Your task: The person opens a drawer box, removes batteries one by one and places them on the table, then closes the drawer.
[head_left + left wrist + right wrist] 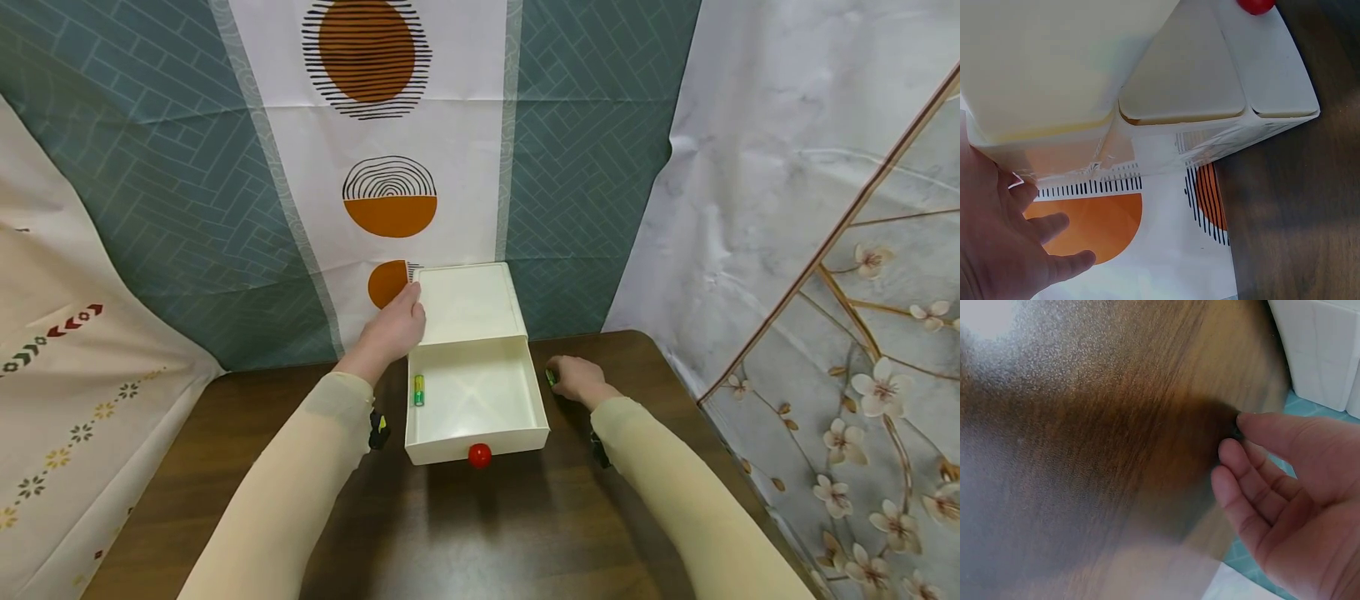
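Note:
A white box (468,304) stands against the back cloth, its drawer (480,396) pulled out, with a red ball knob (480,456) at the front. One green-yellow battery (419,390) lies in the drawer at its left wall. My left hand (393,327) rests at the box's upper left edge; the left wrist view shows this hand (1016,231) beside the box wall, fingers spread. On the table right of the box, my right hand (577,379) pinches a green battery (551,377). The right wrist view shows the hand (1291,494) mostly covering it.
The brown wooden table (480,542) reaches back to a patterned cloth (390,133). A cream cloth (82,350) hangs at the left and a floral white cloth (847,333) at the right. The open drawer juts toward the front of the table between both arms.

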`<state>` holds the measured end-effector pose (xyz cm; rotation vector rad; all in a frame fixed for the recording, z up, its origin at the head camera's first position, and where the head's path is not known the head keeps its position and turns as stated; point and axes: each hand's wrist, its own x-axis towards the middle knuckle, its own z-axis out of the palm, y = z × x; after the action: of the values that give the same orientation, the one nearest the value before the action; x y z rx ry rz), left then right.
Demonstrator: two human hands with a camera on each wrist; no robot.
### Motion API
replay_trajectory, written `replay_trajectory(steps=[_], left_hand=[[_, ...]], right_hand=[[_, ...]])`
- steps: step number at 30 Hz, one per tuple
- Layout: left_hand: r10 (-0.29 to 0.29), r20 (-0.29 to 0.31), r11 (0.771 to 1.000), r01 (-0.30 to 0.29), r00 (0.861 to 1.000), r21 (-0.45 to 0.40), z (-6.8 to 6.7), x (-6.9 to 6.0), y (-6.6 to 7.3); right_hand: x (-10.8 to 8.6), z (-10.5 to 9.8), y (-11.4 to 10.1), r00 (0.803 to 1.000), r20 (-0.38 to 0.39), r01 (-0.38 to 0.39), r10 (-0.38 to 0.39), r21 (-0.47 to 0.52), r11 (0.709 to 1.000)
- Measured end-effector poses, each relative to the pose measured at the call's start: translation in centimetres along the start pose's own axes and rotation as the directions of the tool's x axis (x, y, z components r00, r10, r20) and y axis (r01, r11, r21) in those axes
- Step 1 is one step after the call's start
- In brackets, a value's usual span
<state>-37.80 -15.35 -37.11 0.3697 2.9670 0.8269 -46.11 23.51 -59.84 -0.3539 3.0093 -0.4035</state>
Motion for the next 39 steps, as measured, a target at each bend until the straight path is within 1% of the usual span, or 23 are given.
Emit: replay_trajectory(steps=[3,6,10,14,18,21,22,24,28,29,31,34,36,37,38,39], left_hand=[[-0.005,-0.003,1.000,0.005,1.000,0.003,0.0,0.0,0.0],[-0.012,-0.009,1.000,0.012,1.000,0.004,0.1,0.1,0.0],[-0.013,-0.011,1.000,0.013,1.000,0.006,0.2,0.1,-0.1],[-0.012,-0.008,1.000,0.012,1.000,0.005,0.2,0.2,-0.1],[-0.012,-0.013,1.000,0.012,1.000,0.000,0.2,0.1,0.0],[-0.010,-0.012,1.000,0.010,1.000,0.002,0.3,0.2,0.0],[-0.010,-0.011,1.000,0.010,1.000,0.003,0.3,0.2,0.0],[-0.010,-0.010,1.000,0.010,1.000,0.004,0.3,0.2,0.0],[-0.011,-0.011,1.000,0.011,1.000,0.002,0.3,0.1,0.0],[-0.010,-0.008,1.000,0.010,1.000,0.001,0.3,0.1,0.0],[-0.010,-0.007,1.000,0.010,1.000,0.001,0.2,0.0,0.0],[-0.011,-0.003,1.000,0.011,1.000,-0.001,0.2,0.0,0.0],[-0.011,-0.005,1.000,0.011,1.000,-0.005,0.2,0.0,0.0],[-0.011,-0.004,1.000,0.011,1.000,-0.007,0.2,0.0,0.0],[-0.012,-0.005,1.000,0.011,1.000,-0.010,0.2,0.1,0.0],[-0.011,-0.004,1.000,0.011,1.000,-0.012,0.2,0.1,-0.1]], right_hand=[[-0.1,0.1,0.0,1.000,-0.009,-0.002,0.002,0.004,1.000],[-0.6,-0.3,-0.5,1.000,-0.011,-0.012,0.012,0.016,1.000],[-0.7,-0.7,-0.5,1.000,0.006,-0.022,0.022,0.031,0.999],[-0.7,-0.7,-0.4,1.000,-0.003,-0.008,0.008,0.022,1.000],[-1.6,-2.1,-1.6,1.000,0.012,-0.013,0.013,0.012,1.000],[-2.7,-3.7,-3.0,0.998,0.050,-0.039,0.039,0.015,0.999],[-2.7,-3.6,-2.9,0.999,0.030,-0.025,0.025,0.011,1.000],[-2.8,-3.8,-3.1,0.999,0.038,-0.029,0.029,0.008,1.000],[-2.0,-2.4,-1.8,1.000,0.006,-0.006,0.006,-0.004,1.000],[-1.8,-2.2,-1.6,1.000,0.014,-0.013,0.013,0.002,1.000],[-1.2,-1.2,-0.7,1.000,-0.005,-0.008,0.008,0.006,1.000],[-1.0,-0.8,-0.4,1.000,0.003,-0.013,0.013,0.020,1.000],[-1.4,-1.0,-0.5,1.000,-0.005,-0.002,0.002,0.013,1.000],[-1.9,-1.6,-0.9,1.000,-0.006,0.008,-0.008,0.010,1.000],[-2.4,-1.9,-1.1,0.999,-0.024,0.033,-0.033,0.001,0.999],[-3.2,-2.7,-1.9,0.999,-0.022,0.038,-0.038,-0.004,0.999]])
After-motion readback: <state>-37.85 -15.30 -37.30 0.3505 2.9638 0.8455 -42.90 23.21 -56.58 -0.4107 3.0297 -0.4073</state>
